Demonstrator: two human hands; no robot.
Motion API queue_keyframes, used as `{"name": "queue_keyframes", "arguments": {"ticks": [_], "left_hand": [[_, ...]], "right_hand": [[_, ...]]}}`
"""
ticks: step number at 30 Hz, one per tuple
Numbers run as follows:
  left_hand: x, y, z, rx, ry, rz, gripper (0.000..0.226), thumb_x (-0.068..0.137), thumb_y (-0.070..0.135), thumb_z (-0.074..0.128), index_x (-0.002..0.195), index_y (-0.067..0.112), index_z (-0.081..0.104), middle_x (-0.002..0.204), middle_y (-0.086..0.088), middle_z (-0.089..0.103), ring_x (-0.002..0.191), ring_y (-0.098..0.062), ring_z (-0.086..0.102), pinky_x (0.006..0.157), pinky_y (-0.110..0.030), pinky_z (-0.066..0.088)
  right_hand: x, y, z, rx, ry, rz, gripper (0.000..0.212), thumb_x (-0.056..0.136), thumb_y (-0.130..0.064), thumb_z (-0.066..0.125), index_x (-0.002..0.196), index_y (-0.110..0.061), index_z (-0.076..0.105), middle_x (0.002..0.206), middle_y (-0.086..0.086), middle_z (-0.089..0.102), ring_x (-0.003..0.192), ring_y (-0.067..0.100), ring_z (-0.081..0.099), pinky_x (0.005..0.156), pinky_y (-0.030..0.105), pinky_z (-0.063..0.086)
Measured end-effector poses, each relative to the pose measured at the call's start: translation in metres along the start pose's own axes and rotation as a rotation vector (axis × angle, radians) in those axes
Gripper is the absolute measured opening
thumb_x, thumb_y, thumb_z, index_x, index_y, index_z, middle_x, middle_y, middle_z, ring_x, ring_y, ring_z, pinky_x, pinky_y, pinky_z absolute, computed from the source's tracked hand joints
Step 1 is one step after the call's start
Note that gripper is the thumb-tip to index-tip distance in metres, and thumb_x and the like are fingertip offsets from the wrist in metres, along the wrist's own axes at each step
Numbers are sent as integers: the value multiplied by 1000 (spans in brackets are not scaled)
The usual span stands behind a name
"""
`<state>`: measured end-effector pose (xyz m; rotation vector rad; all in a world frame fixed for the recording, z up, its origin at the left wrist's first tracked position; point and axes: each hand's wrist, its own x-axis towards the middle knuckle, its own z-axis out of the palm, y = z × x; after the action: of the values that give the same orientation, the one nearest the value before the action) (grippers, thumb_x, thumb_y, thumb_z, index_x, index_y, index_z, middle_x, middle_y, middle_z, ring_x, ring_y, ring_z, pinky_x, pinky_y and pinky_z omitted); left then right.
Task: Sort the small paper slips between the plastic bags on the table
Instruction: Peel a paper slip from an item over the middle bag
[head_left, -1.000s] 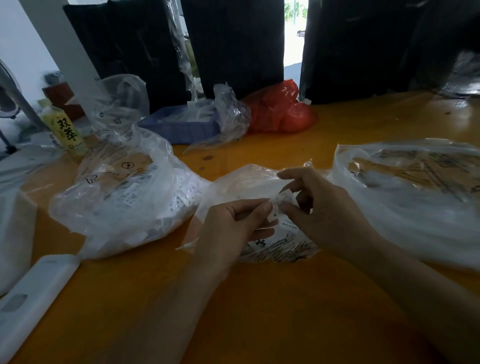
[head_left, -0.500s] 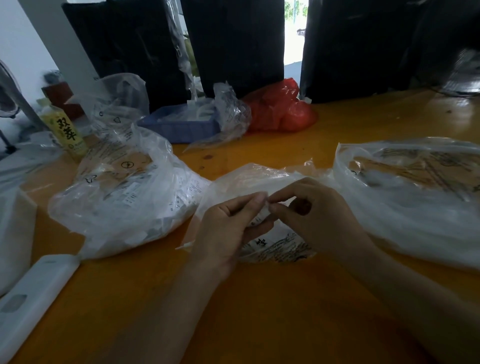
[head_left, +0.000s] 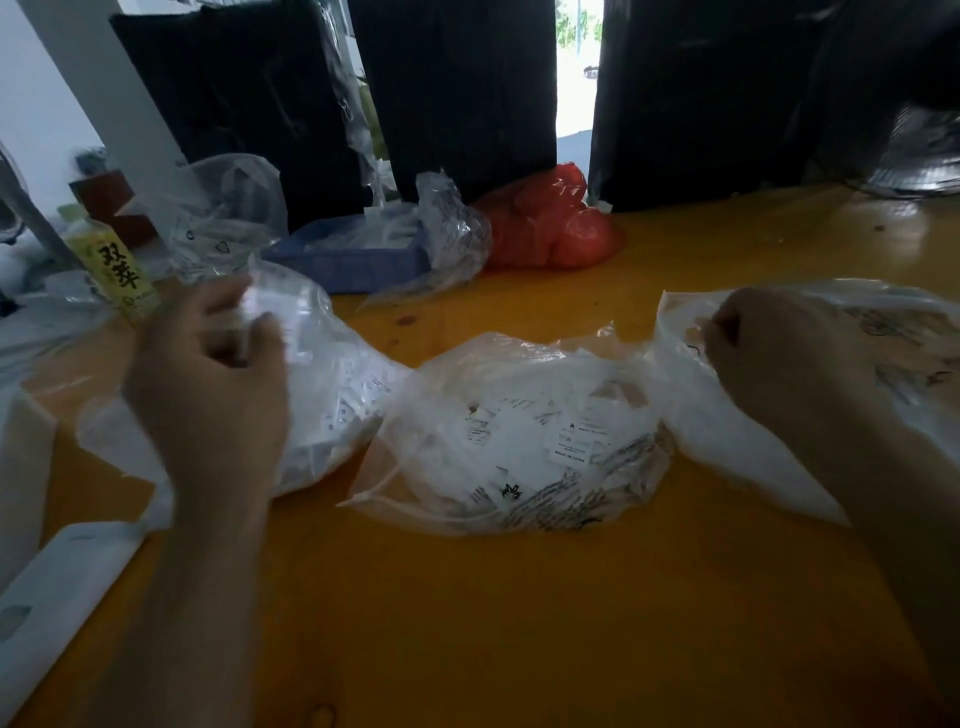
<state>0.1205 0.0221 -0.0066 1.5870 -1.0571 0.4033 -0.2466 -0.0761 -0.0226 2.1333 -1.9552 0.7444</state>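
Three clear plastic bags of small white paper slips lie on the orange table (head_left: 467, 623). My left hand (head_left: 208, 384) is motion-blurred over the left bag (head_left: 332, 395), its fingers curled around a whitish paper slip (head_left: 244, 312). My right hand (head_left: 769, 358) is above the mouth of the right bag (head_left: 737, 447), with fingertips pinched together; the slip in them is hidden. Between my hands lies the middle bag (head_left: 519, 441), untouched, with printed slips (head_left: 571, 441) showing through it.
A yellow drink bottle (head_left: 117, 270), a blue tray (head_left: 348, 260) with crumpled plastic, and a red bag (head_left: 550, 228) stand at the back. A white flat device (head_left: 57, 597) lies at the near left edge. Black panels (head_left: 457, 93) wall off the far side.
My hands, pinching a slip together over the middle bag, have parted. The left went up and left over the left bag, and the right moved over the right bag.
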Motion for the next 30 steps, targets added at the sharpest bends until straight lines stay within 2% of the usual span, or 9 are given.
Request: {"name": "queue_keyframes", "arguments": {"ticks": [3, 5, 7, 10, 15, 19, 22, 26, 30], "left_hand": [[15, -38, -7, 270, -101, -121, 31, 98, 15, 68, 129, 19, 69, 128, -12, 72, 103, -30, 70, 82, -43, 57], [12, -45, -4, 363, -194, -125, 27, 98, 10, 68, 124, 11, 73, 122, -15, 75, 106, -35, 71, 91, -50, 55], [9, -43, -1, 385, -254, -94, 25, 97, 11, 69, 121, 11, 76, 119, -14, 76, 109, -36, 69, 97, -49, 52], [9, -38, 2, 386, -320, -57, 25, 103, 20, 62, 122, 13, 76, 119, -16, 75, 112, -40, 65, 97, -49, 49], [6, -33, 5, 471, -331, -30, 35, 109, 22, 46, 127, 4, 71, 116, -29, 71, 112, -50, 61, 95, -56, 47], [2, -17, 3, 552, -101, 100, 31, 108, 21, 47, 122, 6, 70, 106, -26, 71, 116, -48, 55, 92, -56, 39], [-19, 15, 12, 219, -53, 249, 25, 109, 22, 52, 118, 11, 72, 108, -10, 74, 110, -27, 59, 90, -37, 37], [-65, 52, 31, -263, -543, 75, 28, 101, 57, 49, 113, 38, 65, 101, 25, 66, 90, 2, 64, 73, -15, 53], [-89, 52, 45, -460, -902, -182, 52, 87, 82, 52, 115, 43, 71, 104, 19, 76, 95, 2, 70, 79, -14, 55]], "right_hand": [[13, 31, 7, -281, -299, 80, 16, 97, -15, 59, 85, -12, 71, 82, 8, 65, 70, 25, 62, 63, 32, 53], [13, 37, 12, -353, -453, 56, 15, 96, -24, 62, 101, -14, 71, 100, 8, 69, 88, 26, 66, 84, 38, 57], [11, 36, 12, -358, -496, 53, 14, 96, -25, 61, 96, -15, 70, 96, 6, 69, 88, 25, 67, 86, 40, 58], [10, 37, 11, -332, -374, 98, 21, 93, -13, 60, 74, -15, 69, 72, 5, 64, 63, 21, 62, 54, 27, 48], [11, 31, 4, -270, -279, 119, 38, 96, -11, 54, 58, -9, 58, 64, 10, 58, 58, 27, 59, 60, 36, 56], [2, 6, -3, -99, -12, 66, 33, 102, -18, 50, 70, -12, 56, 66, 6, 56, 55, 20, 54, 49, 26, 38], [-19, -34, -6, 341, 151, -116, 15, 104, -24, 54, 95, -19, 65, 79, -6, 61, 64, 5, 56, 53, 22, 41], [-41, -69, 2, 899, -222, -39, 10, 100, -35, 59, 97, -29, 67, 78, -11, 70, 62, -1, 62, 55, 13, 48], [-55, -80, 12, 1067, -376, -58, 15, 101, -29, 57, 103, -28, 71, 86, -7, 75, 56, 9, 61, 57, 23, 52]]}}
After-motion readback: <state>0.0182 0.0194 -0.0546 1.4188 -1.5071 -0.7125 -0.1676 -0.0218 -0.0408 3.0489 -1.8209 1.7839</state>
